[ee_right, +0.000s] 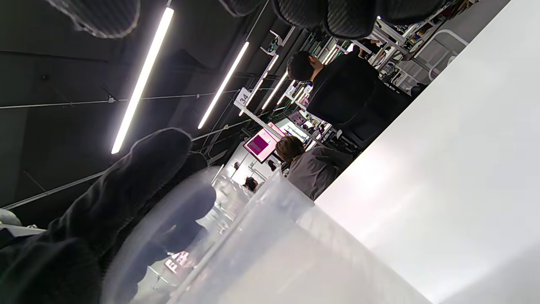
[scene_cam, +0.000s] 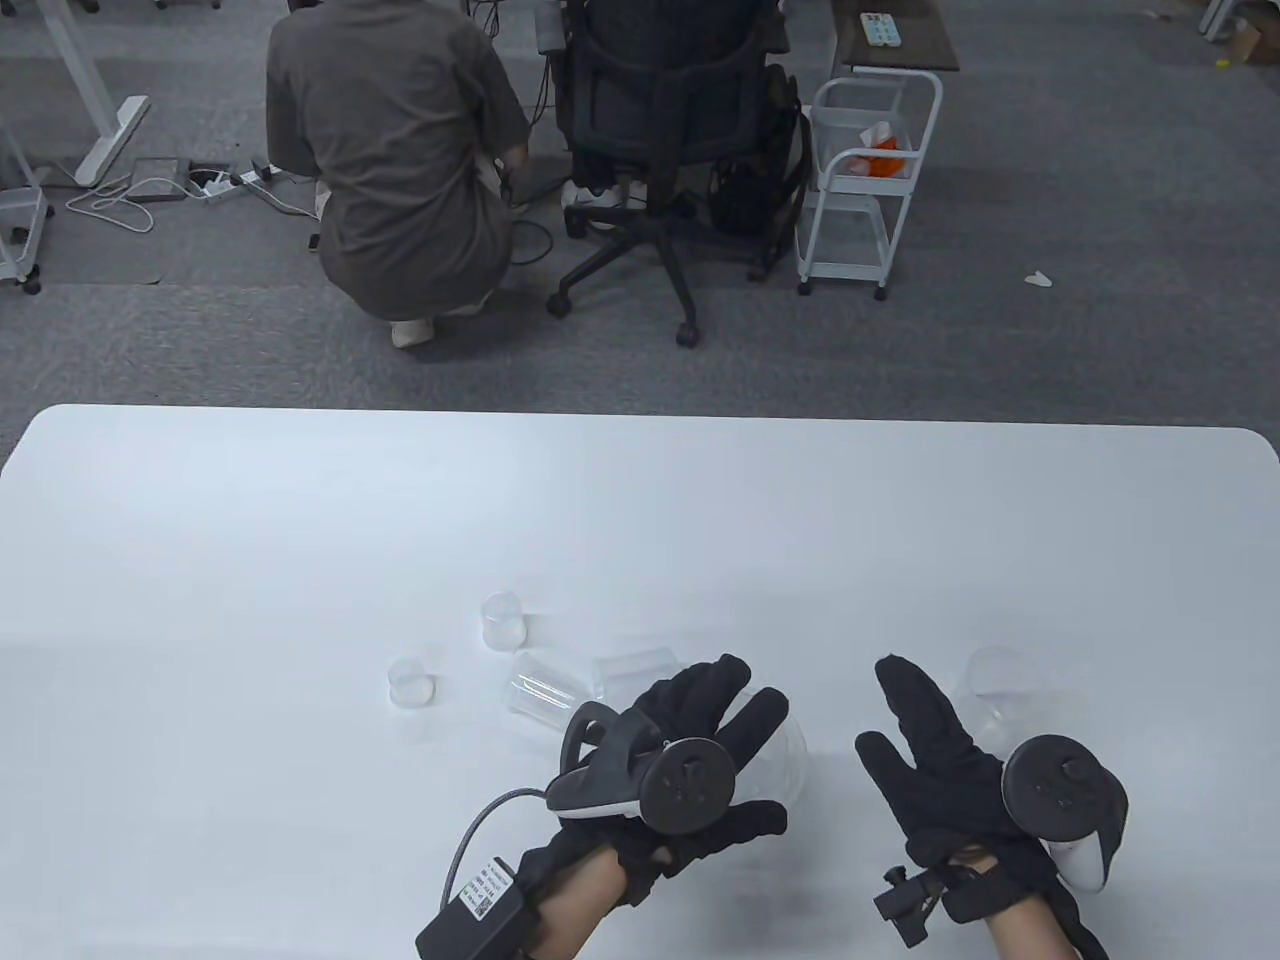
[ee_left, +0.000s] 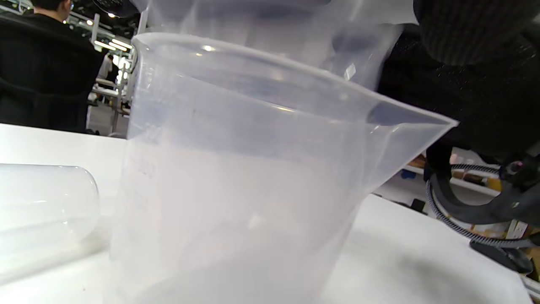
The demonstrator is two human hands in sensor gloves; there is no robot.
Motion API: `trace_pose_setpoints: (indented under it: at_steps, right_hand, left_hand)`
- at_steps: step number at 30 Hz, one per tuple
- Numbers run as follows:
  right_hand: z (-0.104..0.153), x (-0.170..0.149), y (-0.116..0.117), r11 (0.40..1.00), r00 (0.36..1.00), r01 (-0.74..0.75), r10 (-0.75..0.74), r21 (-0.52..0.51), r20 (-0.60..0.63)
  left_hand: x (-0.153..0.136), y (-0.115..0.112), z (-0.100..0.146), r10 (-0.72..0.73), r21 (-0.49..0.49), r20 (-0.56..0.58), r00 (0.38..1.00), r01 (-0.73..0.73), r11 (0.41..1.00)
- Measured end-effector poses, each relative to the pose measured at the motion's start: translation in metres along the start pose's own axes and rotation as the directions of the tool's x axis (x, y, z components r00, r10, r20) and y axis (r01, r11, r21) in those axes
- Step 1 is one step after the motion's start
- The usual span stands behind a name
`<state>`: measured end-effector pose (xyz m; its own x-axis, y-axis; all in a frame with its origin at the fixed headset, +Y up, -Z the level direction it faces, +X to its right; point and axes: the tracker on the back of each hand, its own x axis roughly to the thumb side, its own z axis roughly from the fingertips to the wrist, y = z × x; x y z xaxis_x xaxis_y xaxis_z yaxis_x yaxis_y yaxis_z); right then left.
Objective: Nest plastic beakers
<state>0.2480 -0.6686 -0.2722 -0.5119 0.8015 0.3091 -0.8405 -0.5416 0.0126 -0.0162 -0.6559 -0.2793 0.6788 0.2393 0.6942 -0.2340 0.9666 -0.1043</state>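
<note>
A large clear plastic beaker (scene_cam: pixel 796 762) stands upright at the near middle of the white table (scene_cam: pixel 640 500). My left hand (scene_cam: pixel 772 760) lies over its top and grips it at the rim. In the left wrist view this beaker (ee_left: pixel 236 190) fills the frame, spout to the right, with a gloved finger (ee_left: pixel 464 29) above it. My right hand (scene_cam: pixel 880 705) has its fingers stretched out, next to another upright clear beaker (scene_cam: pixel 1000 690). That beaker (ee_right: pixel 287 253) shows close below the palm in the right wrist view. Two beakers lie on their sides (scene_cam: pixel 545 685) (scene_cam: pixel 635 668).
Two small clear beakers stand upright to the left, one (scene_cam: pixel 503 618) further back, one (scene_cam: pixel 410 682) nearer. A lying beaker (ee_left: pixel 42 202) shows at the left of the left wrist view. Beyond the table's far edge are a crouching person (scene_cam: pixel 400 160), an office chair (scene_cam: pixel 670 150) and a white cart (scene_cam: pixel 865 180).
</note>
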Motion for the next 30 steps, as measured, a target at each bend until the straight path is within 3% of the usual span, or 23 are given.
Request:
trace_pose_setpoints:
  at_steps: [4,7,14,19,23,30]
  right_hand:
    - [0.000,0.000,0.001,1.000,1.000,-0.010,0.010,0.005,-0.002]
    - [-0.001,0.000,0.001,1.000,1.000,-0.024,0.024,0.006,-0.005]
    - [-0.006,-0.001,-0.010,0.996,0.996,-0.081,0.080,-0.029,-0.031]
    - [-0.013,-0.001,-0.023,0.976,0.977,-0.207,0.202,-0.070,-0.069]
    - [-0.025,-0.003,-0.039,0.915,0.916,-0.392,0.378,-0.096,-0.133]
    - [-0.047,-0.022,-0.065,0.778,0.744,-0.627,0.585,-0.035,-0.324]
  left_hand:
    - [-0.009,0.007,0.011,0.115,0.085,-0.006,0.993,-0.114,0.990]
    - [-0.022,0.013,0.024,0.257,0.182,-0.006,0.966,-0.252,0.951]
    - [-0.061,0.009,0.070,0.547,0.372,0.013,0.837,-0.512,0.774]
    - [-0.082,-0.010,0.091,0.646,0.421,-0.007,0.763,-0.584,0.694]
    - [-0.091,-0.025,0.098,0.703,0.439,-0.008,0.711,-0.629,0.641]
    - [-0.095,-0.033,0.102,0.719,0.436,-0.007,0.695,-0.644,0.628]
